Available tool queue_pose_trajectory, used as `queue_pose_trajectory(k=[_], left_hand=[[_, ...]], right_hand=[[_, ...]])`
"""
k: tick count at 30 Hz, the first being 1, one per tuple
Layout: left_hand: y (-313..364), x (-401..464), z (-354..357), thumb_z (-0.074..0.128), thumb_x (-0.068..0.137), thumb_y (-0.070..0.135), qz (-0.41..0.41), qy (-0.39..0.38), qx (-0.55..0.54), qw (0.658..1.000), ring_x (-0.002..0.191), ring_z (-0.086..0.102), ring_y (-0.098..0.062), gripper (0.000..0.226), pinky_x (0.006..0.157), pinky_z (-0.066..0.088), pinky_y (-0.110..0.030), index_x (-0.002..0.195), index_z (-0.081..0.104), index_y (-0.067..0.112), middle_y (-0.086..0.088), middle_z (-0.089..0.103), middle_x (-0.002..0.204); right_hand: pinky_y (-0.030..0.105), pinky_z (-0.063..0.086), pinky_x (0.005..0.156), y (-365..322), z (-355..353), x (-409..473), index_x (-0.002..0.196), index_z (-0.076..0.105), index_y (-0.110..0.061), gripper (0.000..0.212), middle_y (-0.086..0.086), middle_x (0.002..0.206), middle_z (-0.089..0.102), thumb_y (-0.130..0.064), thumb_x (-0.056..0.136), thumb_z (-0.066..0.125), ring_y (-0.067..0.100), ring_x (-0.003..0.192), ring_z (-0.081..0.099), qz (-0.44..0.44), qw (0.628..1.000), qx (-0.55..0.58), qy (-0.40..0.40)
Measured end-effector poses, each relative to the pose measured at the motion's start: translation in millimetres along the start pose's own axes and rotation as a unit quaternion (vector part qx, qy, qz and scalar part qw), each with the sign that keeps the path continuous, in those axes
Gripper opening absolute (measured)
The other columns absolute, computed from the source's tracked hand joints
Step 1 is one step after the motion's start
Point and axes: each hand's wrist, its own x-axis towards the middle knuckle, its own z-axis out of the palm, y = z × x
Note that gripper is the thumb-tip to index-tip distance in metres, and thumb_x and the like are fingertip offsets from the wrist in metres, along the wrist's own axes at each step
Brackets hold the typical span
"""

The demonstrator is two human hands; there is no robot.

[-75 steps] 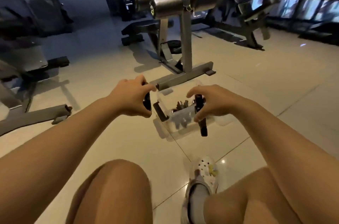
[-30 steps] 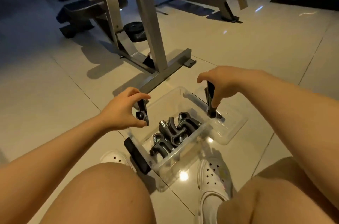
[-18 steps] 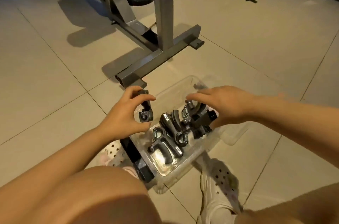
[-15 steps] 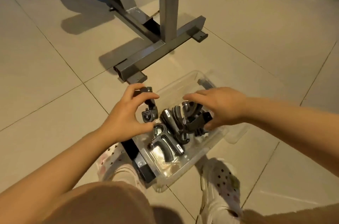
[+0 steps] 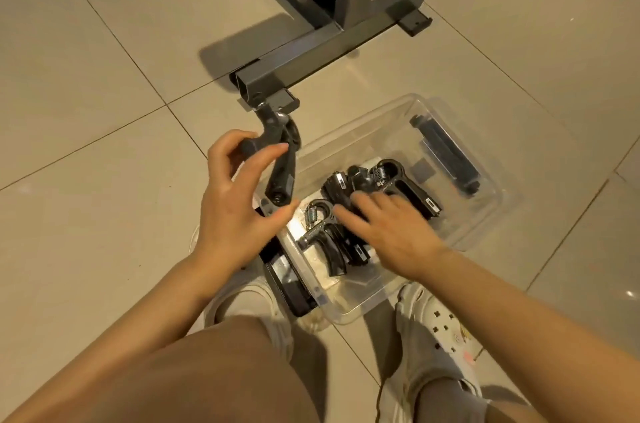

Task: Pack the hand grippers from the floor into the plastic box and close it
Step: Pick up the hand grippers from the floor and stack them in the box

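Observation:
A clear plastic box (image 5: pixel 483 227) stands open on the tile floor between my feet, with a black latch (image 5: pixel 446 154) at its far end and another (image 5: pixel 289 279) at the near left. Several black hand grippers with steel springs lie inside, one at the near left (image 5: pixel 323 237) and one farther back (image 5: pixel 403 180). My left hand (image 5: pixel 239 204) holds another grey-black hand gripper (image 5: pixel 278 159) over the box's left rim, fingers curled round one handle. My right hand (image 5: pixel 388 230) lies flat with straight fingers on the pile in the box.
The grey steel base of a gym machine (image 5: pixel 329 41) stands on the floor just beyond the box, its end cap close to the held gripper. My white clogs (image 5: pixel 438 336) (image 5: pixel 242 301) flank the box's near end. Bare tiles lie to the left and right.
My right hand has let go of its gripper into the box and now lies flat on the pile. My left hand still holds its gripper at the left rim. The view has tilted further down.

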Motion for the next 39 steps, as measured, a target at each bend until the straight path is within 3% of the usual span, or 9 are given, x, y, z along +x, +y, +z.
queue_pose_trajectory(k=[4,8,11,14,20,23,27,34,39], left_hand=[[-7,5,4,0.078,0.065,0.028,-0.085,0.023,-0.011,0.996,0.118,0.042,-0.017,0.065,0.104,0.032,-0.012,0.124,0.052,0.021,-0.017,0.034,0.130],[-6,4,14,0.081,0.065,0.020,-0.042,0.019,0.027,0.999,0.118,0.037,-0.017,0.063,0.099,0.027,-0.003,0.121,0.055,0.015,-0.017,0.034,0.128],[-11,-4,20,0.082,0.065,0.023,-0.023,0.039,0.038,0.998,0.120,0.038,-0.022,0.064,0.101,0.029,-0.007,0.122,0.053,0.016,-0.009,0.030,0.127],[-17,-13,20,0.085,0.064,0.021,-0.045,0.068,0.035,0.996,0.119,0.031,-0.009,0.070,0.102,0.034,-0.013,0.124,0.050,0.018,-0.008,0.028,0.126],[-21,-23,25,0.082,0.064,0.017,-0.057,0.068,0.050,0.995,0.116,0.036,-0.024,0.063,0.101,0.028,-0.012,0.120,0.052,0.015,-0.006,0.027,0.124],[-24,-27,26,0.079,0.066,0.017,-0.060,0.064,0.057,0.995,0.117,0.036,-0.026,0.059,0.102,0.031,-0.018,0.119,0.052,0.015,-0.007,0.026,0.125],[-24,-31,24,0.077,0.069,0.017,-0.084,0.054,0.038,0.994,0.121,0.034,-0.024,0.058,0.105,0.031,-0.022,0.120,0.049,0.019,-0.005,0.024,0.128],[-20,-31,21,0.077,0.070,0.019,-0.116,0.040,0.030,0.992,0.125,0.032,-0.025,0.060,0.105,0.035,-0.046,0.122,0.048,0.025,-0.001,0.024,0.131],[-19,-32,19,0.077,0.071,0.018,-0.107,0.037,0.043,0.993,0.125,0.032,-0.025,0.062,0.104,0.033,-0.047,0.125,0.047,0.024,-0.003,0.027,0.133]], right_hand=[[0.041,0.039,0.096,-10,6,15,0.147,0.015,-0.024,0.072,0.009,0.148,0.022,-0.010,0.088,0.054,0.033,0.117,0.043,-0.036,0.997,0.013,-0.072],[0.041,0.043,0.093,-2,17,23,0.146,0.020,-0.029,0.074,0.007,0.151,0.019,-0.023,0.086,0.061,0.034,0.117,0.045,0.066,0.980,0.132,-0.133],[0.044,0.047,0.091,5,23,29,0.145,0.023,-0.027,0.069,0.007,0.148,0.024,-0.036,0.088,0.060,0.035,0.121,0.044,0.160,0.962,0.197,-0.104],[0.045,0.048,0.089,2,25,44,0.145,0.022,-0.026,0.068,0.009,0.149,0.021,-0.045,0.089,0.056,0.036,0.125,0.040,0.233,0.941,0.227,-0.092],[0.044,0.047,0.083,-30,28,86,0.149,0.007,-0.030,0.084,0.014,0.156,-0.007,-0.062,0.086,0.051,0.042,0.133,0.025,0.345,0.901,0.243,-0.104],[0.038,0.044,0.067,-43,37,92,0.145,0.015,-0.028,0.076,0.020,0.153,-0.006,-0.052,0.087,0.058,0.042,0.127,0.030,0.366,0.897,0.228,-0.099],[0.035,0.040,0.065,-47,42,91,0.138,0.028,-0.025,0.064,0.022,0.151,0.003,-0.024,0.085,0.064,0.041,0.122,0.034,0.388,0.879,0.266,-0.074],[0.038,0.046,0.071,-38,33,80,0.134,0.031,-0.029,0.067,0.015,0.149,0.008,-0.027,0.079,0.068,0.041,0.120,0.032,0.353,0.892,0.277,-0.050],[0.042,0.049,0.083,-36,26,78,0.133,0.031,-0.033,0.069,0.006,0.153,0.001,-0.026,0.076,0.070,0.039,0.122,0.033,0.160,0.957,0.232,-0.063]])
